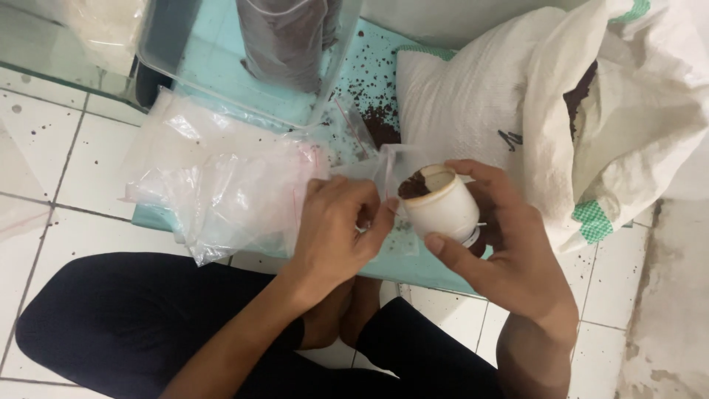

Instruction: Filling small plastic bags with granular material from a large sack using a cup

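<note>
— Hands first: what does each one have, seen from the head camera?

— At mid-frame the right hand (509, 244) is wrapped around a small white cup (443, 207), tipped toward the left and loaded with dark brown grains (413, 186). The left hand (336, 222) pinches the mouth of a small clear bag (384, 174) right at the cup's lip.

— How would you judge a clean pour?

— I'd keep the bag's mouth held wide and touching the rim, and tilt the cup slowly; loose grains already dot the teal mat (369, 70) at upper centre, so spills look easy.

— What else lies around?

— More clear bags (214, 185) lie in a heap at centre left, a white woven sack (517, 96) slumps open at upper right, and a clear plastic box (221, 52) stands at the top. White floor tiles (44, 148) show on the left.
</note>
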